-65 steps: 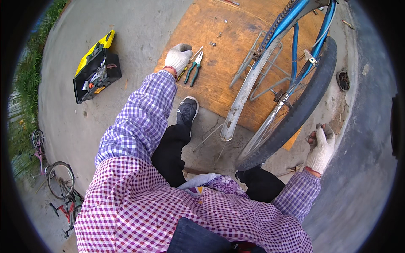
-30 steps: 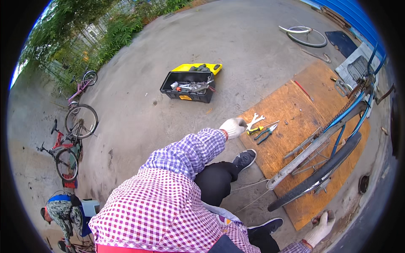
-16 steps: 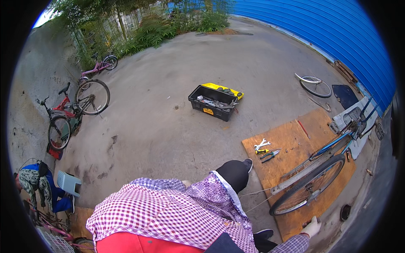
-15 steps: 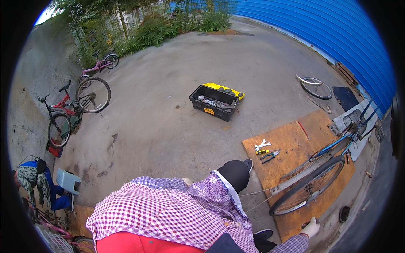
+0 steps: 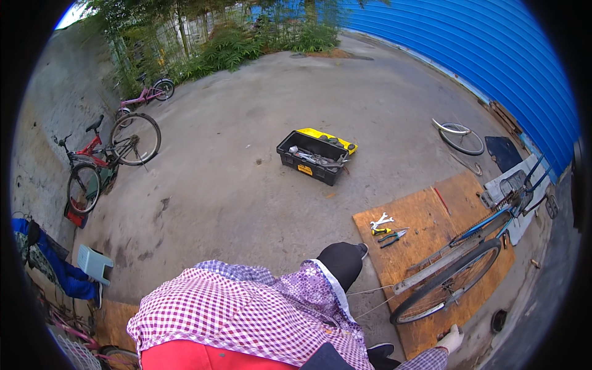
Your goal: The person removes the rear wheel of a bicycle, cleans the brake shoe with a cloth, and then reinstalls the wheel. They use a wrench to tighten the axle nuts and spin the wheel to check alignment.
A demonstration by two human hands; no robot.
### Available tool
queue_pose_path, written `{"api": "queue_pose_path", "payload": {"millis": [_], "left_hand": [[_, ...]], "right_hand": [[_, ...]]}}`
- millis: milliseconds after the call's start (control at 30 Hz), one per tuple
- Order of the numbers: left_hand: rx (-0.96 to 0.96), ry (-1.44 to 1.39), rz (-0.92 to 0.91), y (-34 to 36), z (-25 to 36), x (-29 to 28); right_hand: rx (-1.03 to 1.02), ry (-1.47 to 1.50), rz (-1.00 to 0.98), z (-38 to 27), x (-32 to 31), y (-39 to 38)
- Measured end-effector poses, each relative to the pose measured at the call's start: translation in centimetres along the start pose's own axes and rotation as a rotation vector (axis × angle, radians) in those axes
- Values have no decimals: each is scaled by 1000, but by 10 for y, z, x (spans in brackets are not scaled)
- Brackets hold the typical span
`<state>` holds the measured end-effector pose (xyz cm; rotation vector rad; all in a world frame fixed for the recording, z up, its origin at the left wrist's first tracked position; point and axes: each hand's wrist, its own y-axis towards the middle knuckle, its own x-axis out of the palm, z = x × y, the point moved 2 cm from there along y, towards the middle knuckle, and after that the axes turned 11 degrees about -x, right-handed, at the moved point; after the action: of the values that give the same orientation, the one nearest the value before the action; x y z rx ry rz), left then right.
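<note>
My right hand (image 5: 451, 339), in a white glove, is low at the right by the plywood board's (image 5: 388, 253) near edge, fingers curled around something too small to make out. My left hand is hidden behind my checked apron and sleeve. Just above the right hand, a partly dismantled blue bicycle (image 5: 491, 219) lies on the board, its rear wheel (image 5: 431, 298) toward me. Left of it are white open-end wrenches (image 5: 381, 222), a yellow-handled screwdriver (image 5: 382, 231) and green-handled pliers (image 5: 391, 238). A red rod (image 5: 440, 198) lies farther back.
An open black toolbox (image 5: 305, 172) with yellow lid stands mid-floor. A loose wheel (image 5: 462, 150) lies before the blue wall (image 5: 493, 55). At left are parked red (image 5: 92, 142) and pink (image 5: 146, 94) bicycles, a plastic stool (image 5: 94, 264) and a bent-over person (image 5: 43, 253) in blue.
My view has swung up to take in the yard. My left hand, earlier beside the pliers, has drawn back out of sight. The person at left has shifted toward the edge of view.
</note>
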<state>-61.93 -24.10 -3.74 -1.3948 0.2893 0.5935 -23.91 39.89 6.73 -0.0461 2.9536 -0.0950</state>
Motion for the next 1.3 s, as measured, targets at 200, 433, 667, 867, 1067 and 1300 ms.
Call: {"api": "queue_pose_path", "payload": {"millis": [200,433,667,867,1067,1300], "left_hand": [[-16,-41,-3,17,25,3],[-66,-64,-25,70,89,6],[-153,-58,-21,142,176,-17],[-179,-37,15,155,243,-51],[-128,4,36,130,240,-98],[7,55,-5,138,147,-166]], "right_hand": [[-58,44,-20,-10,11,8],[-192,-241,-65,-43,43,14],[-77,-233,-66,-60,96,79],[26,-245,-59,-59,114,169],[-502,144,-326,-92,101,106],[-250,-303,57,-95,72,-48]]}}
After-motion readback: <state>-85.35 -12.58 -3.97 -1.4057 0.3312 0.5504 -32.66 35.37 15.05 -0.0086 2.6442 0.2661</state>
